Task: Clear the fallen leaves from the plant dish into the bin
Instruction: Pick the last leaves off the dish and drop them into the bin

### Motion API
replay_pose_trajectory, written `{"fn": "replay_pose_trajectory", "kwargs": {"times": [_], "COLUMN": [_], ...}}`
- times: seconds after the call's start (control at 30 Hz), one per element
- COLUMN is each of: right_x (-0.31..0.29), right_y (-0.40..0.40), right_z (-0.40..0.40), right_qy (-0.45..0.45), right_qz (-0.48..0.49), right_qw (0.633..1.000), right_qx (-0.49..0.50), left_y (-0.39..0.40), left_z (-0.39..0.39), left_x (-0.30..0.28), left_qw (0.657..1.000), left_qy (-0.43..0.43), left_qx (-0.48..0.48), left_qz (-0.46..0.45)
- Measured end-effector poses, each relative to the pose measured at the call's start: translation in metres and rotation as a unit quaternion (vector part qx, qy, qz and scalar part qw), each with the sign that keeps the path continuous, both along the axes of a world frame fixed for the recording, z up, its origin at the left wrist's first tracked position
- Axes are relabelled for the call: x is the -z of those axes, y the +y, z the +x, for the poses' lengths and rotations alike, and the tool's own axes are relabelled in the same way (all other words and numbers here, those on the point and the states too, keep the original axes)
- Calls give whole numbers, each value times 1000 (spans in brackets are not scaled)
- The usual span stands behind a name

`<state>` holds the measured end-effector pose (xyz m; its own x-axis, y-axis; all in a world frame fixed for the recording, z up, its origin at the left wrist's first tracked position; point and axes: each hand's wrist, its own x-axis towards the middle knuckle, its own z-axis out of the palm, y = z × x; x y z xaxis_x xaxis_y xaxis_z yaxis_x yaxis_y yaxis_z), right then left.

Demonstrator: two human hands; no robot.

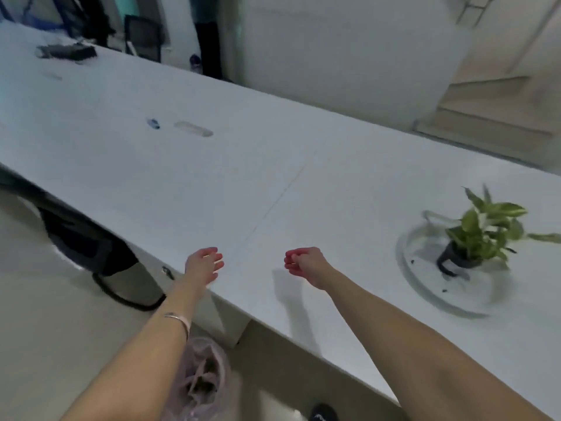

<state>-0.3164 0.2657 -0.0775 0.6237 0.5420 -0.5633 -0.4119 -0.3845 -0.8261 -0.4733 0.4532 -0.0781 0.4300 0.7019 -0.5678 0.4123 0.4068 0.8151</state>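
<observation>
A: Where are the hands?

B: Both reach out over the near edge of the long white bench. The left hand hangs at the bench edge with its fingers loosely spread, holding nothing. A thin bracelet circles that forearm.

A: And the right hand?

B: The right hand is above the bench top, fingers curled inward toward the palm. Whether anything is pinched inside, I cannot tell; the frame is blurred there.

A: Where is the plant dish?

B: Far to the right on the bench, well apart from both hands. It is a round clear plant dish with a small dark pot standing in it, and a green-and-cream leafed plant rising from the pot. A few small dark specks lie on the dish floor near the pot; too small to say what they are.

A: The bin?

B: Down on the floor by the near edge of the bench, below the left forearm: a bin lined with a pale pinkish plastic bag, with some dark bits inside.

A: Any writing or labels?

B: None that can be read. A small blue object and an oval cut-out sit farther along the bench, both blurred.
</observation>
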Motion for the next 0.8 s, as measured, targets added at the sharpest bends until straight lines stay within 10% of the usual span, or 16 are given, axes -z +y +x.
{"fn": "replay_pose_trajectory", "kwargs": {"times": [0.47,0.63,0.8], "right_x": [12,18,28], "right_y": [-424,-480,-477], "right_z": [133,155,175], "right_qy": [-32,-78,-155], "right_qz": [-69,-164,-250], "right_qw": [943,940,939], "right_qx": [323,290,181], "left_y": [-345,-407,-435], "left_z": [276,319,351], "left_x": [-19,-5,11], "left_qw": [922,880,767], "left_qy": [1,44,97], "left_qx": [387,458,567], "left_qz": [29,114,286]}}
